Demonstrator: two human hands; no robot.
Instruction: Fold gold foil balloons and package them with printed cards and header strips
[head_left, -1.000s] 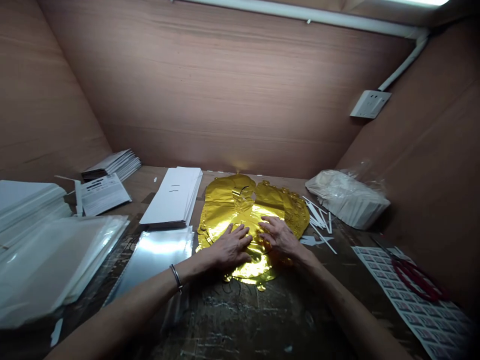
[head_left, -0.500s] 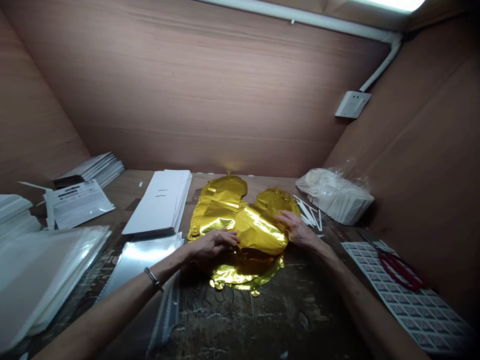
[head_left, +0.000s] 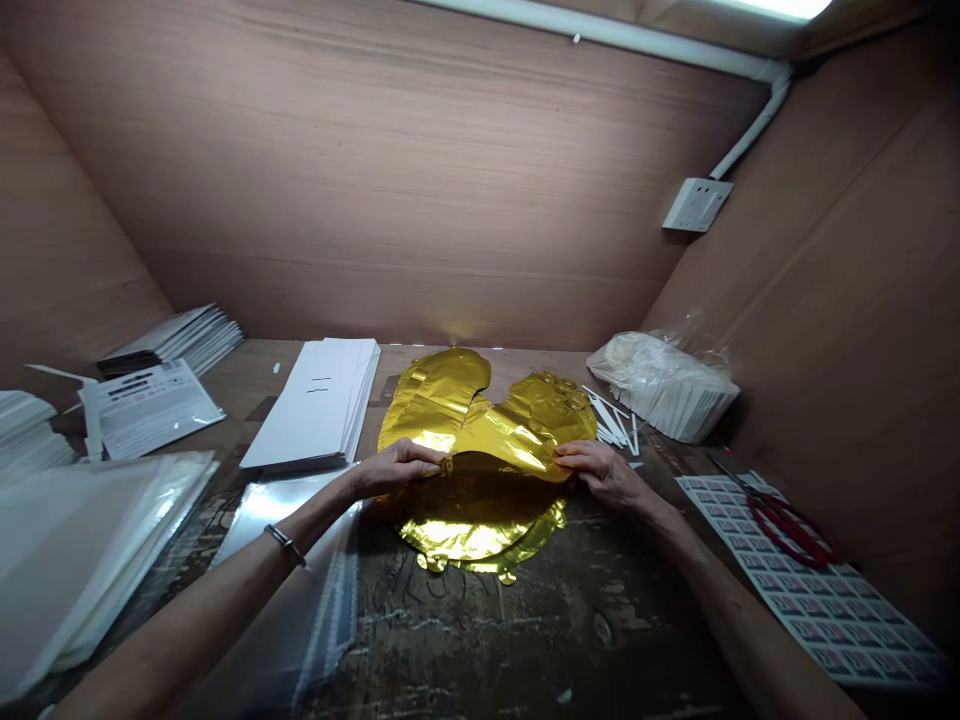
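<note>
Shiny gold foil sheets (head_left: 457, 425) with curved outlines and small tabs lie piled at the middle of the dark worktable (head_left: 480, 660). My left hand (head_left: 397, 467) pinches the near left edge of the upper foil. At its right edge, my right hand (head_left: 600, 472) holds the same foil between thumb and fingers. That edge is lifted and bowed between both hands, with a dark gap under it. Below it, more gold foil (head_left: 465, 540) rests on the table.
White cards (head_left: 311, 400) and clear plastic sleeves (head_left: 300, 580) are left of the foil. White strips (head_left: 611, 420), a plastic-wrapped white stack (head_left: 667, 390), a sticker sheet (head_left: 795, 590) and red-handled scissors (head_left: 795, 530) lie right. Wooden walls enclose the table.
Both hands have closed on the upper foil, and its near edge has risen off the layers beneath. My left hand has moved up and left. The view has shifted slightly.
</note>
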